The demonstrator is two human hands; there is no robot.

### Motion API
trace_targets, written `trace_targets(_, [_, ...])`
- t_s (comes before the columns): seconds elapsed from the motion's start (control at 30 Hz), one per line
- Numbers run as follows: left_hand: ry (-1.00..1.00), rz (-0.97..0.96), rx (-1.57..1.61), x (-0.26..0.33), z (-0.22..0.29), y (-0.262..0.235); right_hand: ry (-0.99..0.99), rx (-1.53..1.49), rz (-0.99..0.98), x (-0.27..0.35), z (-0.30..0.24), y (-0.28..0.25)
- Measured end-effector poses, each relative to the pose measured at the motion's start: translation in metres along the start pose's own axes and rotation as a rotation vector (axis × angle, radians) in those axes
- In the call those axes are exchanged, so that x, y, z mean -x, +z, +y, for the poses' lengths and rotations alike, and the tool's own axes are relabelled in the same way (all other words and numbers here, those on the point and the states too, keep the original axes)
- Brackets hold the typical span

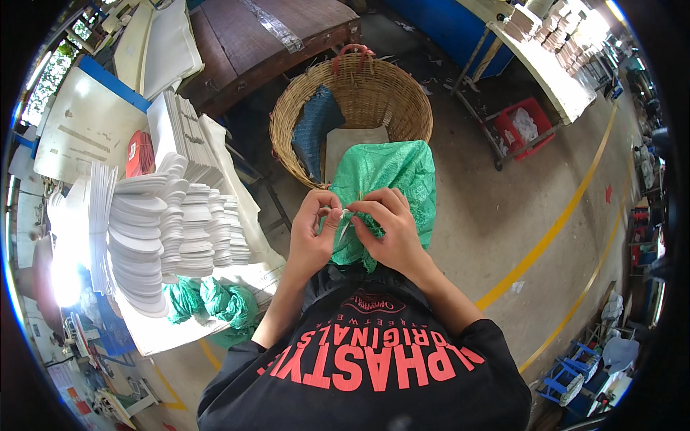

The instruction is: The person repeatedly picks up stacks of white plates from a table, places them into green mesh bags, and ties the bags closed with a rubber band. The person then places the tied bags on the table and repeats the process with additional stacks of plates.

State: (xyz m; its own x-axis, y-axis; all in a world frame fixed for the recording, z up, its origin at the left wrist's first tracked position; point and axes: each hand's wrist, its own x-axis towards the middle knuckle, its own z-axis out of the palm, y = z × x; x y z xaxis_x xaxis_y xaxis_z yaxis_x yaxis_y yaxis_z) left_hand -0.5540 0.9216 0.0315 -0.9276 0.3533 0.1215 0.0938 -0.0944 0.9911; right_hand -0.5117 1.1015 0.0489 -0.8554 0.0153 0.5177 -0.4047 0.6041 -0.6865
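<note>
A green woven plastic sack (395,169) lies across my lap, its gathered, ragged edge toward me. Both hands meet over that edge with the fingers pinched. My left hand (315,226) is closed at the sack's edge, thumb against the fingertips. Close beside it, my right hand (392,224) is closed too, its thumb and forefinger almost touching the left fingertips. A thin pale strip (346,227) shows between the hands; whether it is a string or a loose strand of the sack I cannot tell. The fingers partly hide the gripped spot.
Beyond the sack stands a wicker basket (392,97) with blue woven cloth (316,126) inside. At left, a table (147,334) bears stacks of white curved sheets (136,237) and bunched green sacks (228,302). A wooden table (230,43) stands behind, a red crate (528,126) at right.
</note>
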Motion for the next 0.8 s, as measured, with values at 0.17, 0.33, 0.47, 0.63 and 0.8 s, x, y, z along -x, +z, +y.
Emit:
trace_targets(0.17, [-0.072,-0.041,0.108,0.002,-0.008,0.003,0.032,-0.072,-0.028,0.002,0.002,-0.002])
trace_targets(0.33, [-0.039,-0.066,0.136,0.002,-0.012,0.01,0.053,-0.101,-0.016,0.003,0.008,0.0])
trace_targets(0.47, [-0.161,-0.139,0.328,0.004,-0.014,0.017,0.157,-0.241,0.016,0.003,0.013,0.001])
trace_targets(0.63, [-0.195,-0.163,0.051,0.002,-0.019,0.021,0.261,-0.335,0.057,0.004,0.017,-0.002])
trace_targets(0.8, [-0.183,-0.213,-0.287,-0.008,-0.007,0.009,0.277,-0.33,0.046,0.009,0.021,-0.004])
